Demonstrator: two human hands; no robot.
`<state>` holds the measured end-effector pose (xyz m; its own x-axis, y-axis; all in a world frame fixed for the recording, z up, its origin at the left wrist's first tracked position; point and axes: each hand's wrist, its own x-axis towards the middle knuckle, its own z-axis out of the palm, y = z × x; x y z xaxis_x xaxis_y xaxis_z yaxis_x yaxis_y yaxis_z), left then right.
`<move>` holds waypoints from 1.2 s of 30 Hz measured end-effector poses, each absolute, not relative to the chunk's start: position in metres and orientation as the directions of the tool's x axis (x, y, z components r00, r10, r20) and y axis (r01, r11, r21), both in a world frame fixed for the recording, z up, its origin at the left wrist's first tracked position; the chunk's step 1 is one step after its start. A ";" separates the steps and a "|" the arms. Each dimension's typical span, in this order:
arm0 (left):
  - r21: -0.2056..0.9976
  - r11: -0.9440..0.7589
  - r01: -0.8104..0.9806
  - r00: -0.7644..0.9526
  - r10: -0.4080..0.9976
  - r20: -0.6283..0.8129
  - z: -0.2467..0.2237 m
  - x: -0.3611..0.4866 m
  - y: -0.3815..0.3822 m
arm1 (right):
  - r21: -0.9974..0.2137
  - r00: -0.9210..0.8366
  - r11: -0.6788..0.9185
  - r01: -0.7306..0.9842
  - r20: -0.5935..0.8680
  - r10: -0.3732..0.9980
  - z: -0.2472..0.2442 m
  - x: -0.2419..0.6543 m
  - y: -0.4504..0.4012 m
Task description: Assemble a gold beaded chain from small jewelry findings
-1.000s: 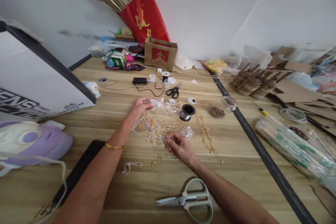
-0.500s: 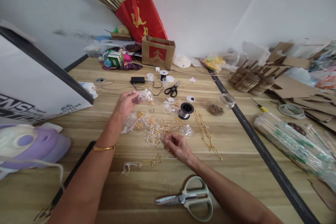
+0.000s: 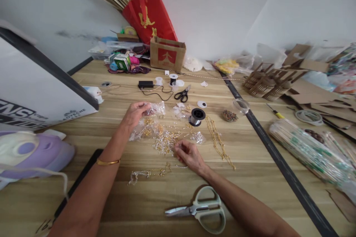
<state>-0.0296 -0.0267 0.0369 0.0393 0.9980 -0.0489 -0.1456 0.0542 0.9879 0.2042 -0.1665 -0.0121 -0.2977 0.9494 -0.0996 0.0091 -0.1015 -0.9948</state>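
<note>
My left hand point(image 3: 136, 114) is closed on the edge of a clear plastic bag point(image 3: 157, 108), held over the table at the middle left. Just below it lie more clear bags point(image 3: 142, 130) with gold-coloured bits in them. My right hand point(image 3: 189, 154) rests beside a loose pile of gold and clear beads point(image 3: 166, 142). Its fingers are pinched together at the pile's right edge; whatever is between them is hidden. A short chain point(image 3: 147, 174) in silver and gold lies nearer to me, and a small bag of white pieces point(image 3: 198, 137) sits above my right hand.
Large pale-handled scissors point(image 3: 205, 211) lie at the front by my right forearm. A wire spool point(image 3: 197, 117), gold chains point(image 3: 217, 139) and black scissors point(image 3: 182, 94) lie farther back. An iron point(image 3: 36, 153) stands left. Packed sticks point(image 3: 308, 152) lie right, beyond a dark strip.
The clear bag in my left hand has moved slightly down and to the right, covering the gold bits there. My right hand has stayed in place.
</note>
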 end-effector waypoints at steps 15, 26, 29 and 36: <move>0.992 0.112 0.063 0.240 0.963 -0.124 0.013 -0.016 -0.028 | -0.997 -0.303 -0.076 0.035 -0.083 0.949 -0.008 0.204 -0.167; 0.895 -0.138 0.424 0.083 0.990 0.114 0.020 -0.048 -0.043 | -0.995 -0.297 -0.088 0.053 -0.100 0.950 -0.012 0.206 -0.167; 0.839 -0.128 0.529 0.048 0.992 0.121 0.017 -0.067 -0.058 | -0.994 -0.295 -0.085 0.062 -0.100 0.950 -0.010 0.205 -0.167; 0.511 -0.140 0.848 0.100 0.989 0.106 0.008 -0.096 -0.083 | -0.994 -0.289 -0.079 0.069 -0.096 0.953 -0.010 0.205 -0.168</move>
<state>-0.0962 -0.0826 0.0075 0.0998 0.9893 0.1062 0.8482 -0.1403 0.5107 0.2046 -0.1680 -0.0096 -0.2887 0.9526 -0.0960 0.0686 -0.0795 -0.9945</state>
